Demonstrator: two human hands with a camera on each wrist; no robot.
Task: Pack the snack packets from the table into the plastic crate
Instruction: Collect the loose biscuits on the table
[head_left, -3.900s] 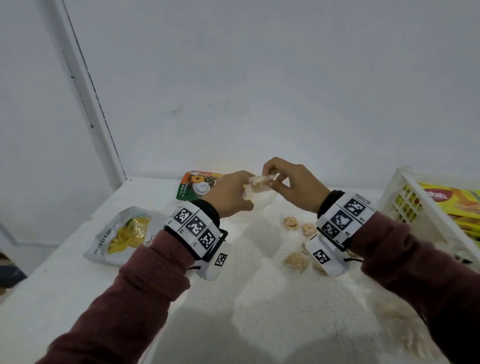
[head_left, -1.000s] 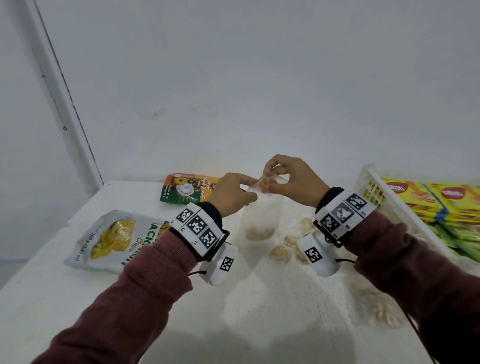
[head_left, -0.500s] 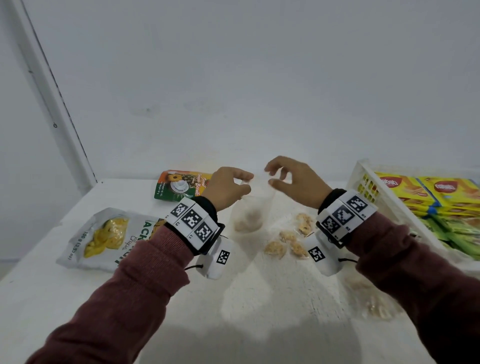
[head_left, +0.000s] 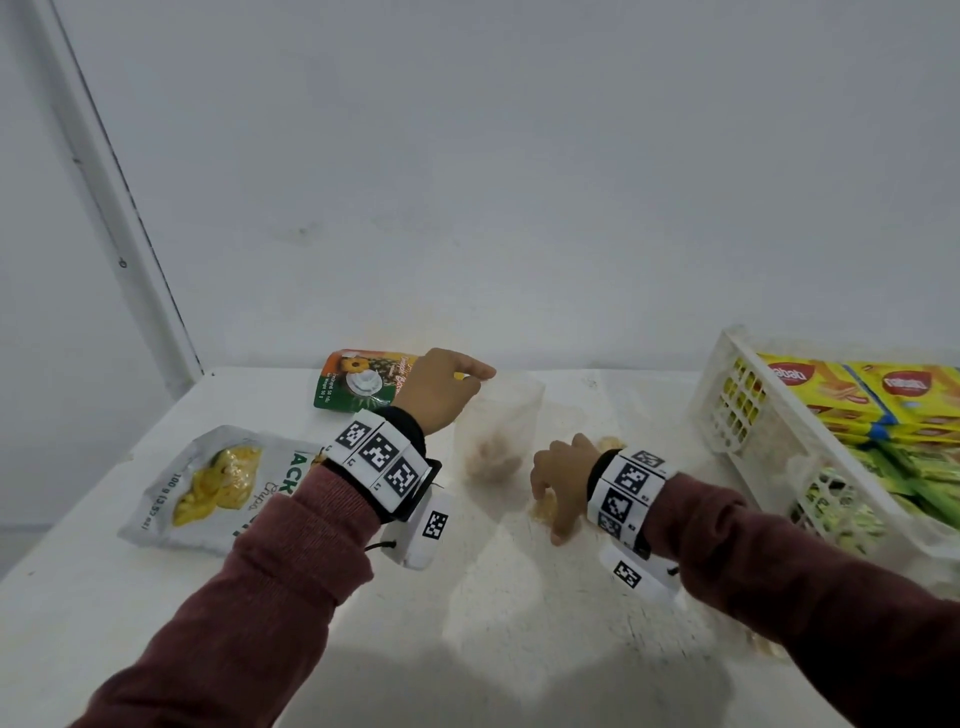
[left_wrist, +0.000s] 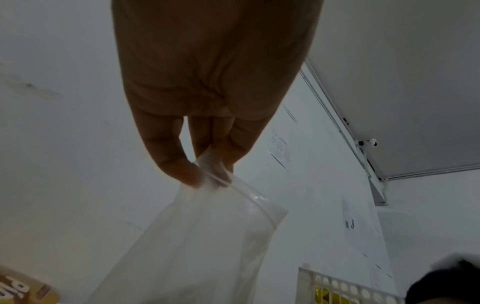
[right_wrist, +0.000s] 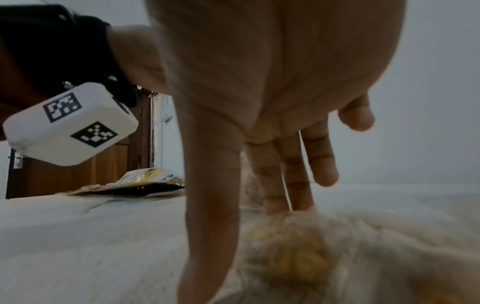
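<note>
My left hand (head_left: 475, 376) pinches the top corner of a clear zip bag (head_left: 498, 431), which hangs upright with a few brown snack pieces at its bottom. The left wrist view shows thumb and fingers of that hand (left_wrist: 205, 174) gripping the bag (left_wrist: 207, 236) by its seal strip. My right hand (head_left: 550, 514) is down on the table beside the bag, over a loose yellowish snack piece (head_left: 543, 508). In the right wrist view the hand (right_wrist: 241, 242) has straight fingers touching the piece (right_wrist: 293, 253), with the thumb planted just left of it.
A white plastic crate (head_left: 727, 395) at the right holds yellow wafer packets (head_left: 831, 384) and green packets (head_left: 914, 467). A silver chips packet (head_left: 218, 483) lies at the left, a green-orange packet (head_left: 358, 382) at the back. Another clear bag (head_left: 763, 644) lies under my right arm.
My right hand left the bag's mouth, opened, and dropped to the loose pieces on the table. My left hand kept its hold on the bag.
</note>
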